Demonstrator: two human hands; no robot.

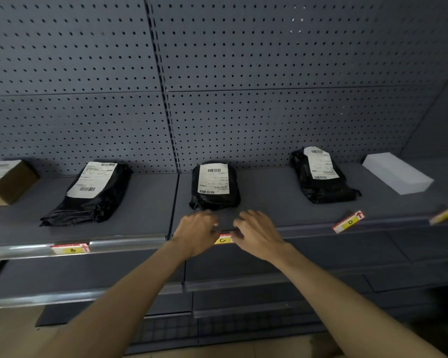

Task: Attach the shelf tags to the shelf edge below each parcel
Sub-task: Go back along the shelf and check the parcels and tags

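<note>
Now both hands, left hand [197, 232] and right hand [256, 235], fingers pressing tag C [223, 240], lengthwise along shelf edge [308, 227].

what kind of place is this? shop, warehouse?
Probably a parcel pickup or storage point fitted with retail shelving. Cues: grey pegboard back panel, black labelled parcels such as the middle parcel, and lettered tags on the shelf edge, like the B tag.
</note>
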